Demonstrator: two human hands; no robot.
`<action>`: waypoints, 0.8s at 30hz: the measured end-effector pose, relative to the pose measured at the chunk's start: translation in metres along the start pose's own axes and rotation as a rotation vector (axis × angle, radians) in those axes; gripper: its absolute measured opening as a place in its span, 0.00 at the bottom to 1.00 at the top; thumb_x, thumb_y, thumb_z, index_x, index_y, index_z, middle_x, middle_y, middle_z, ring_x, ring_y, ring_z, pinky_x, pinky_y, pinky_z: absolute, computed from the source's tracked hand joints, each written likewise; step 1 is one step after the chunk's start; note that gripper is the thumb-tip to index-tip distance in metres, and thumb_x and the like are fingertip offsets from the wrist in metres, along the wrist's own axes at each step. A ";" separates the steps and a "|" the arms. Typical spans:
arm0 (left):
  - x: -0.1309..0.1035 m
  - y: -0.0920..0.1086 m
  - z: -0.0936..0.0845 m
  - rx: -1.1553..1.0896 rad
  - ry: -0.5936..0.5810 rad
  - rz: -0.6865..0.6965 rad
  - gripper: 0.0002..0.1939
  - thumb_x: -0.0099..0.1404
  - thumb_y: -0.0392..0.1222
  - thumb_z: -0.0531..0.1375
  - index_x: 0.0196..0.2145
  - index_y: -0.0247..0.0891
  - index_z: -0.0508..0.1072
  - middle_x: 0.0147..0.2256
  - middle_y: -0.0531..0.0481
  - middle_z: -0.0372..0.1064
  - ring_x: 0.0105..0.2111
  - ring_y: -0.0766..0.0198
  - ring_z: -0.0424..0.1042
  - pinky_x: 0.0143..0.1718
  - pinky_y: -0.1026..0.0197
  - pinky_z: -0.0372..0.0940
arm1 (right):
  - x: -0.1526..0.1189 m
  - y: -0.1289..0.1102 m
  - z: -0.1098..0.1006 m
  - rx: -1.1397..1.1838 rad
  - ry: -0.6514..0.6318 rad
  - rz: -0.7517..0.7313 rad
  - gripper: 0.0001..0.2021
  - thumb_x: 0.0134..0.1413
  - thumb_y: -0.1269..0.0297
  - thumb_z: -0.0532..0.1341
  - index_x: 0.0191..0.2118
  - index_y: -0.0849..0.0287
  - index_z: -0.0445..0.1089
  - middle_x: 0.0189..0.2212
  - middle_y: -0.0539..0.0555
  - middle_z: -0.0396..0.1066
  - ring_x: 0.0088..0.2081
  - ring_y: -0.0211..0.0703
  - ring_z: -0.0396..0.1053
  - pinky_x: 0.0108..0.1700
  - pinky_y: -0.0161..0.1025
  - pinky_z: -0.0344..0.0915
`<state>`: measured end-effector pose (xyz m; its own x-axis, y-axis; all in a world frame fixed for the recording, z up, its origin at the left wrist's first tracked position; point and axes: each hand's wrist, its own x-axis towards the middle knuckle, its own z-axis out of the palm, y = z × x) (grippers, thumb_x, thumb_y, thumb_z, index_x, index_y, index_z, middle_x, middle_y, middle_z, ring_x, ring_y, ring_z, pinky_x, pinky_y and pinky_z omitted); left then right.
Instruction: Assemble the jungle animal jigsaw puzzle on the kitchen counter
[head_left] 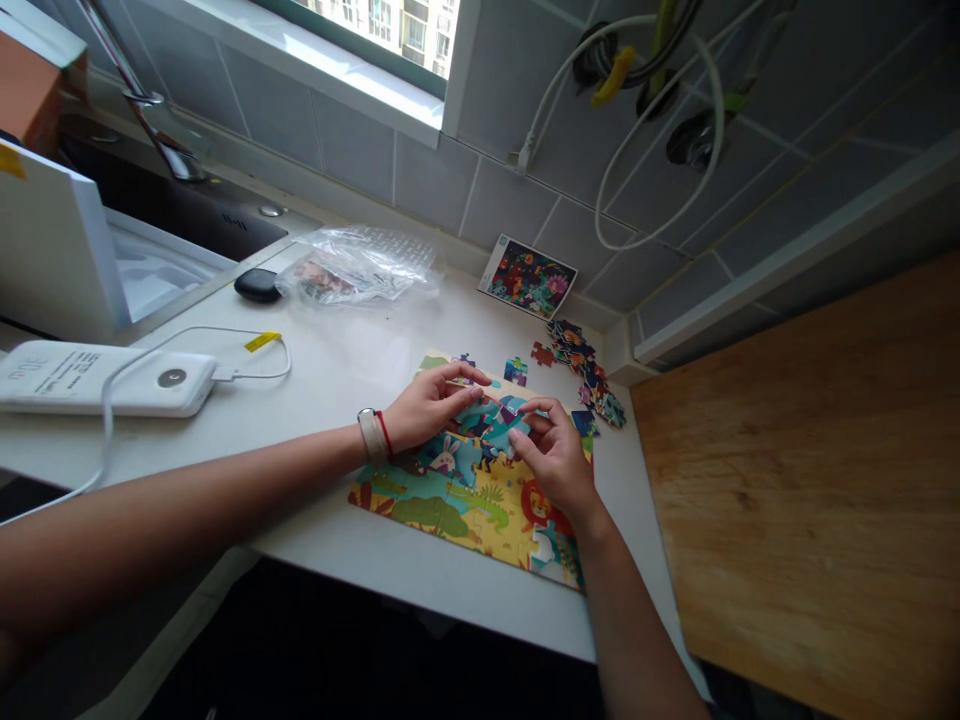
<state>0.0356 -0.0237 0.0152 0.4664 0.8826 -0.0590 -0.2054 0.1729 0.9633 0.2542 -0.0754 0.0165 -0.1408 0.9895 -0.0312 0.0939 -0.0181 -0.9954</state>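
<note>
A colourful jigsaw puzzle [431, 510], partly put together, lies on the white counter, showing a rabbit, a lion and a crocodile. Over its upper left part rests my left hand [429, 408], fingers spread and holding nothing that I can see. My right hand [559, 462] pinches a blue puzzle piece [504, 430] between thumb and fingers, low over the puzzle's middle. Just beyond the far edge lie a loose teal and purple piece [516, 371] and a red piece [541, 353]. More loose pieces [581, 350] are heaped at the back right.
A picture card [527, 277] leans against the tiled wall. Clear plastic wrapping [375, 262] and a black object [257, 285] lie at the back left. A white power bank [112, 378] with a cable sits at the left. A wooden board [795, 460] borders the right side.
</note>
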 end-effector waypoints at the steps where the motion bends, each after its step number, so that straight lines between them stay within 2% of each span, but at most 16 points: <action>1: 0.000 0.000 -0.001 0.004 0.001 -0.009 0.18 0.66 0.53 0.68 0.45 0.37 0.73 0.34 0.46 0.78 0.29 0.62 0.78 0.24 0.64 0.74 | 0.000 0.000 0.000 -0.002 0.003 0.000 0.18 0.57 0.55 0.69 0.46 0.52 0.63 0.27 0.44 0.68 0.25 0.35 0.66 0.29 0.33 0.63; 5: 0.001 -0.004 -0.003 0.006 -0.020 -0.022 0.19 0.63 0.49 0.70 0.47 0.37 0.73 0.35 0.45 0.80 0.30 0.62 0.79 0.25 0.65 0.72 | 0.000 -0.001 0.000 -0.019 0.021 -0.002 0.18 0.57 0.54 0.69 0.46 0.51 0.63 0.27 0.44 0.67 0.25 0.36 0.66 0.30 0.34 0.64; 12: 0.004 -0.010 -0.007 -0.080 -0.074 -0.037 0.23 0.57 0.40 0.74 0.48 0.37 0.73 0.36 0.45 0.80 0.33 0.60 0.81 0.36 0.58 0.77 | -0.002 -0.003 0.001 -0.028 0.038 -0.018 0.17 0.57 0.53 0.69 0.46 0.51 0.64 0.28 0.43 0.66 0.25 0.36 0.65 0.30 0.35 0.66; 19: 0.004 -0.005 -0.008 -0.075 -0.069 -0.070 0.20 0.60 0.45 0.72 0.48 0.38 0.75 0.35 0.45 0.80 0.32 0.61 0.80 0.30 0.61 0.77 | -0.001 -0.003 -0.002 -0.016 0.025 0.005 0.18 0.57 0.53 0.70 0.47 0.51 0.64 0.28 0.44 0.68 0.26 0.36 0.68 0.30 0.34 0.67; 24: 0.008 -0.001 -0.012 -0.017 0.022 -0.001 0.20 0.59 0.47 0.73 0.45 0.38 0.76 0.34 0.45 0.80 0.33 0.58 0.81 0.31 0.59 0.78 | -0.003 -0.009 -0.001 0.002 -0.025 0.034 0.21 0.56 0.52 0.70 0.51 0.51 0.67 0.25 0.43 0.65 0.27 0.37 0.70 0.34 0.36 0.71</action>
<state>0.0287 -0.0117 0.0108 0.4474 0.8919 -0.0659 -0.2196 0.1810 0.9586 0.2550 -0.0776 0.0257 -0.1622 0.9844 -0.0676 0.0973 -0.0522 -0.9939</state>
